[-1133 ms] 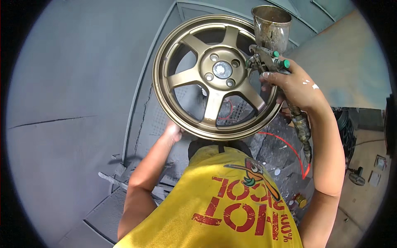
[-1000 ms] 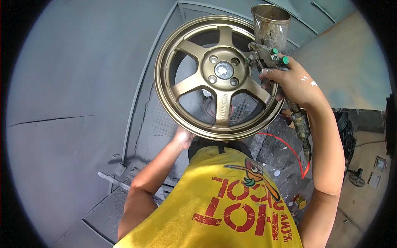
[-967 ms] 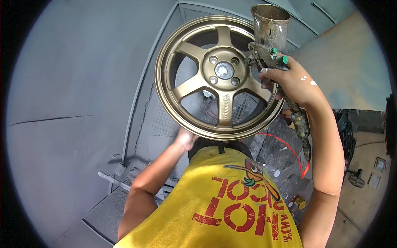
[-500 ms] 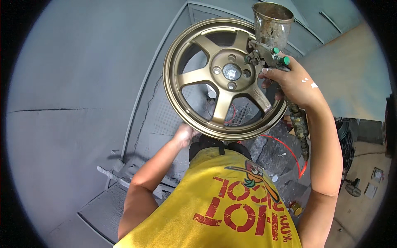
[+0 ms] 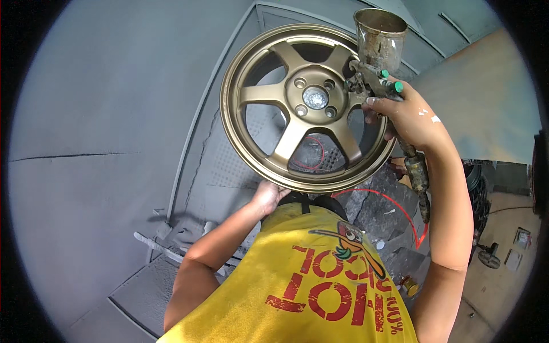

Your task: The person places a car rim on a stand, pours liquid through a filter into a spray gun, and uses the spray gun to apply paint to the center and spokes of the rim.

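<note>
A bronze six-spoke wheel rim (image 5: 294, 134) faces up in the upper middle, with a silver center. My right hand (image 5: 414, 117) grips a grimy metal spray gun (image 5: 372, 83) over the rim's right side; its tarnished cup (image 5: 378, 48) is upright, green knobs are on its body, and a red hose (image 5: 389, 200) runs from the handle's lower end. My left hand (image 5: 269, 197) is at the rim's lower edge, fingers bent and partly hidden under it; what exactly they grip I cannot make out.
Gray panels (image 5: 103, 103) surround the left and back. A pale curved panel (image 5: 474, 114) stands at the right, above dark coiled hoses (image 5: 477, 188) and a small fan (image 5: 489, 257). Below are cluttered, paint-dusted flooring (image 5: 374, 223), a metal bar (image 5: 154, 243) and a yellow can (image 5: 409, 286).
The rim has turned, so its spokes sit at different angles. My left hand has moved slightly right along the lower edge. The spray gun has shifted slightly right, still in my right hand.
</note>
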Available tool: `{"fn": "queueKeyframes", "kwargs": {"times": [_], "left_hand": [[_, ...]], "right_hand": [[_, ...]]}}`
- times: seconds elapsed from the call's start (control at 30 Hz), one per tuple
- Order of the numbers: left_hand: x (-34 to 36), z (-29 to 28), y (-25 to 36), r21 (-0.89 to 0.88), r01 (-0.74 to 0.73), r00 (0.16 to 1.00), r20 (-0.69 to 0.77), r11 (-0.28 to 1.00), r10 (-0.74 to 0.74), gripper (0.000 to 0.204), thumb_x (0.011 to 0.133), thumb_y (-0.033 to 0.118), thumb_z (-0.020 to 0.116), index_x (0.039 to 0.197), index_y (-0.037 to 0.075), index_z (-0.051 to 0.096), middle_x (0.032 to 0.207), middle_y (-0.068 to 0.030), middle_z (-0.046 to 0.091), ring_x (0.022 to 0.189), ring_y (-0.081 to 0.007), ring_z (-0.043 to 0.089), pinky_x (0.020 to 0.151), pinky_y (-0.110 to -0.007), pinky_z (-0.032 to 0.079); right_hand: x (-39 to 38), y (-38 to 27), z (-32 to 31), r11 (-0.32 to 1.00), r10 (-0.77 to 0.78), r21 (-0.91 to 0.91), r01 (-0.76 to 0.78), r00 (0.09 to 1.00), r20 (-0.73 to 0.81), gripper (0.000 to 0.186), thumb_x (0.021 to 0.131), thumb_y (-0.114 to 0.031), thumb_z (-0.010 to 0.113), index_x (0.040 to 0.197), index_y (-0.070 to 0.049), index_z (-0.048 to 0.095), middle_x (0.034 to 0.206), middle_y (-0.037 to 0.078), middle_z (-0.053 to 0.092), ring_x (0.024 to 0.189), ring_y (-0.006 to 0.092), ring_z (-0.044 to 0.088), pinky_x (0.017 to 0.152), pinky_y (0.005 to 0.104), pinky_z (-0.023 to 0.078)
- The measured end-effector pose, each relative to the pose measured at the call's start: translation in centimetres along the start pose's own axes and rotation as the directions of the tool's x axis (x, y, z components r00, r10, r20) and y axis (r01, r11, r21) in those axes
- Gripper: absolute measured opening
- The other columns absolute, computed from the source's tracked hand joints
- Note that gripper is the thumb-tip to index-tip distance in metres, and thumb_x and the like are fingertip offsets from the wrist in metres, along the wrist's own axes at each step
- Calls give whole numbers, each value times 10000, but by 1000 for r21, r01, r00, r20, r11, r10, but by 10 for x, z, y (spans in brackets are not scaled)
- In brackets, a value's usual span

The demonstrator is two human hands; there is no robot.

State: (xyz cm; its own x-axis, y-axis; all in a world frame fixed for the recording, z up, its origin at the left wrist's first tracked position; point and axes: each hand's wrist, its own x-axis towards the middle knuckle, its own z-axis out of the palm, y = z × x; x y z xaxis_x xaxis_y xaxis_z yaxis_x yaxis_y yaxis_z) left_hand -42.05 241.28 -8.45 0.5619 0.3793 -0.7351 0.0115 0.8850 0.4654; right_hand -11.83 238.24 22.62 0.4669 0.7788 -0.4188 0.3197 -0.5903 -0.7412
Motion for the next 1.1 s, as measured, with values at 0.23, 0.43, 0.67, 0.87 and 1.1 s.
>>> {"fn": "queueKeyframes", "kwargs": {"times": [0.23,0.43,0.67,0.87,1.1], "left_hand": [[0,-22,-9,224,123,989,50,967,-137,356,906,19,513,1261,10,541,1248,-95,609,1166,-232,560,1017,-434,431],[13,-30,45,262,-137,969,-166,955,184,210,1014,172,458,1102,59,612,1027,-80,682,879,-158,674,700,-277,563],[-15,25,15,63,-73,993,-93,995,79,237,1020,177,441,1188,82,579,1093,-52,667,973,-171,655,827,-325,553],[-1,19,-36,478,-40,983,177,878,-52,312,995,190,506,1285,80,541,1201,-93,625,1115,-208,593,983,-378,471],[16,2,-45,330,-30,997,79,944,4,338,953,111,516,1283,40,541,1211,-91,612,1075,-215,601,924,-353,501]], "right_hand": [[2,-4,7,997,-49,54,50,999,-11,484,862,-206,669,1279,4,539,901,105,674,719,165,635,532,301,530],[-9,-3,0,992,-93,83,90,995,25,444,864,-198,659,1247,0,553,929,99,675,786,161,646,545,294,535],[-5,-10,5,993,-108,54,106,993,51,358,862,-192,649,1155,1,577,927,99,672,805,160,652,553,300,538],[-4,-17,7,995,-98,45,93,986,132,384,879,-190,651,1206,-2,576,870,67,693,771,126,642,492,267,485],[0,-14,5,994,-102,61,93,983,154,447,881,-195,657,1265,4,542,896,72,691,773,129,642,506,268,497]]}}
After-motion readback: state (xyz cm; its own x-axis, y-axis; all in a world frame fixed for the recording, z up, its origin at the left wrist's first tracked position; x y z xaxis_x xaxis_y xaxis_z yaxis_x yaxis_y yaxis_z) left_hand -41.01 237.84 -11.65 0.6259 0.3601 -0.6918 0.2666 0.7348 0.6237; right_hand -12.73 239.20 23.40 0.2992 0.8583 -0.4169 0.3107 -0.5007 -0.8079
